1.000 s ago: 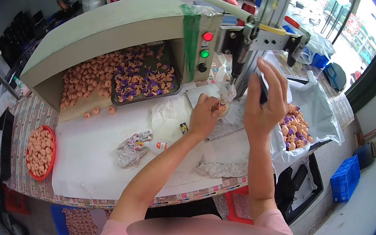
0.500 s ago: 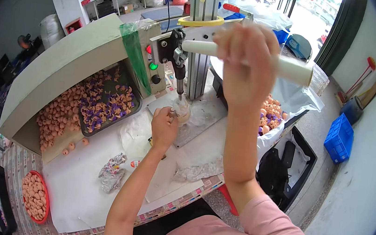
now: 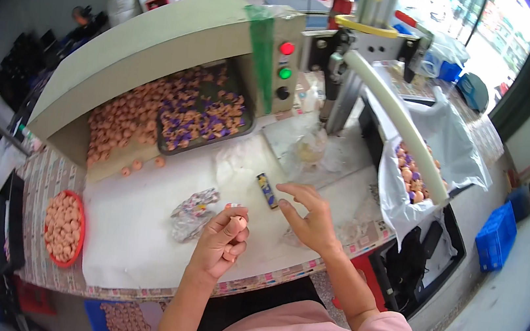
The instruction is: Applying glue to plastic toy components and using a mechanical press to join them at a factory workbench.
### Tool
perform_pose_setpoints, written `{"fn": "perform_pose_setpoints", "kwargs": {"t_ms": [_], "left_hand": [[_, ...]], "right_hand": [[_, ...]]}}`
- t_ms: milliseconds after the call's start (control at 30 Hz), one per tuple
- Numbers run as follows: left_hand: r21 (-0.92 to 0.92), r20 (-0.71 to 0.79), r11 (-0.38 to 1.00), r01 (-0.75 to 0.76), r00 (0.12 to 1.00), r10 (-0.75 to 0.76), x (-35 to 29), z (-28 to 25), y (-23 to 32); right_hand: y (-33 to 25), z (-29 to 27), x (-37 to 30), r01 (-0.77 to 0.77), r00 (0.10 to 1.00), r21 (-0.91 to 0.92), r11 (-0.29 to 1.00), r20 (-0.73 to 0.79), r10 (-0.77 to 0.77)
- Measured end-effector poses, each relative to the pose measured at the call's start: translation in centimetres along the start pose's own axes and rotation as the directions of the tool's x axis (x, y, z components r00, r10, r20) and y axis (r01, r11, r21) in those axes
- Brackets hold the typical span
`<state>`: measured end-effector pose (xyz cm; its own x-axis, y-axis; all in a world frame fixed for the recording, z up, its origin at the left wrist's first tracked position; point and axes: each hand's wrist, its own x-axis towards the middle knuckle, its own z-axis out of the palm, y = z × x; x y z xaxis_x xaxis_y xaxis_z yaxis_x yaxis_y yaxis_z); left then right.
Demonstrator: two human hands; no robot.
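Two hands: the left grip [image 3: 215, 247] pinches a small piece, the right grip [image 3: 316, 225] is spread and empty; both are over the near part of the counter [image 3: 130, 241].
Peach round piece [image 3: 240, 224]: at the left fingertips, between thumb and index finger; a small dark opening shows on it, and it has no clear long axis.
Piece from the right grip: to the left and slightly nearer the person, well clear of the right thumb tip.
Nearer hand to the piece: the left, which has hold of it.
Left grip: closed at the tips, lower fingers curled toward the palm; another peach spot shows among them, but I cannot tell whether it is a second piece or a fingertip.
Right grip: thumb and fingers well apart, pointing left; nothing visible between them.
Printed tube [image 3: 267, 191]: on the counter, just left of the right fingertips, long axis slanting from far left to near right; the right hand is nearer, touch not certain.
Clear-wrapped fixture [image 3: 310, 148]: beyond both hands, on the metal plate [image 3: 278, 146], apart from either grip.
White lever [image 3: 408, 130]: slants down to the right, crossing in front of the lined bin [image 3: 459, 149]; neither hand is on it.
Red basket [image 3: 80, 235]: far left, full of similar peach pieces.
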<state>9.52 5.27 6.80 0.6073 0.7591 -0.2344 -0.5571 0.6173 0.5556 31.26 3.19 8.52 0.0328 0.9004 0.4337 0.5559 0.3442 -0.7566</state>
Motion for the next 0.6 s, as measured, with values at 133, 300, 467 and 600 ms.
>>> {"fn": "perform_pose_setpoints", "kwargs": {"t_ms": [133,300,467,600], "left_hand": [[-0.219,-0.049,0.975,-0.049,0.998,0.039,-4.1,-3.7,0.2],[-0.470,-0.150,0.877,-0.102,0.988,0.035,-7.7,-6.0,0.7],[-0.511,-0.165,0.845,-0.159,0.983,0.085,-9.7,-7.1,1.3],[-0.468,-0.243,0.862,-0.197,0.966,0.089,-10.5,-7.8,1.8]], "right_hand": [[-1.0,6.6,0.9,0.088,0.996,-0.043,0.995,0.033,-0.087],[-2.9,11.3,1.8,0.056,0.966,-0.288,0.956,0.256,0.021],[-4.2,12.7,1.0,0.003,0.951,-0.215,0.977,0.302,0.064],[-5.4,12.0,-0.6,0.032,0.980,-0.023,0.999,0.200,-0.027]]}}
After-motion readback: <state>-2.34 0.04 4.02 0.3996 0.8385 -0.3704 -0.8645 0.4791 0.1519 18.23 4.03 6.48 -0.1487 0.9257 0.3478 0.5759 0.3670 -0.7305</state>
